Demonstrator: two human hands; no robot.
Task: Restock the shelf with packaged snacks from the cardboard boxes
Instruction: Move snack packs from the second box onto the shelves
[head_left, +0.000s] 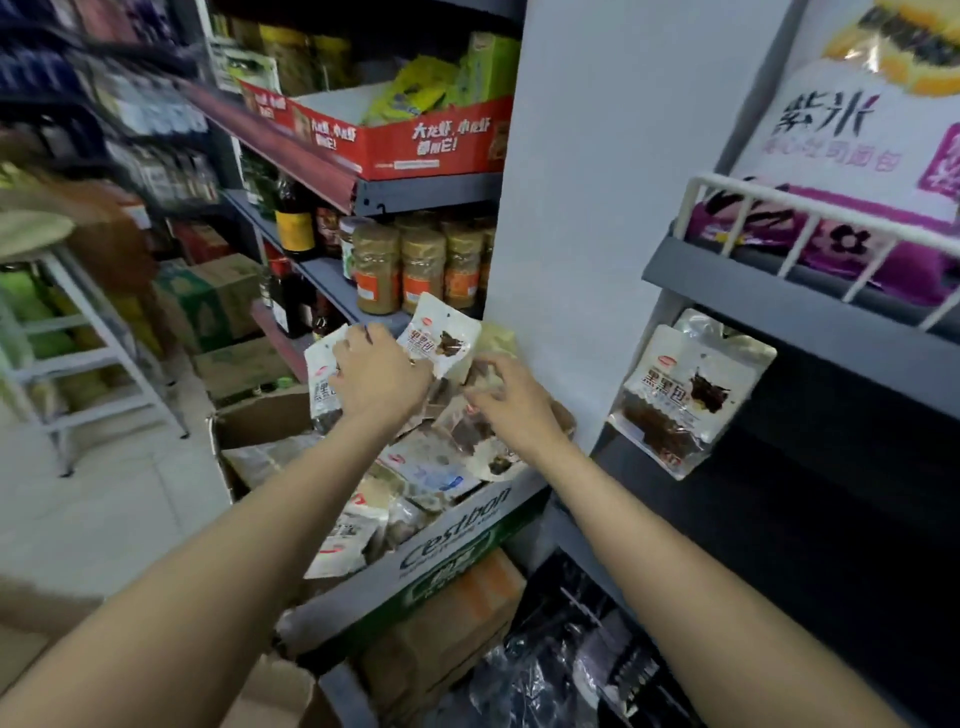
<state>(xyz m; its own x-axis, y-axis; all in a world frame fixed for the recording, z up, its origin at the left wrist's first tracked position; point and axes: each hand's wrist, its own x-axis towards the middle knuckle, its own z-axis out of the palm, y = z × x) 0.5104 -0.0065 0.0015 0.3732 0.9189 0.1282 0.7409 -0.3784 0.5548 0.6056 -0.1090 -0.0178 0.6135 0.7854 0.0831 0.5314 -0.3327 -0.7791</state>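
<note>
A person's two bare arms reach into an open cardboard box (447, 540) heaped with white snack packets. The left hand (382, 382) grips several packets (441, 332), lifted above the heap. The right hand (511, 402) pinches another packet (475, 431) in the box. To the right, one matching packet (685, 395) hangs on the dark shelf (810, 322).

**Colours on the shelves**

We see white snack packets (688, 387) with dark brown print at centre right, a red tray (415, 140) with white lettering at upper centre, a purple-and-white bread bag (852, 156) at upper right, and jars (423, 270) with orange labels.
</note>
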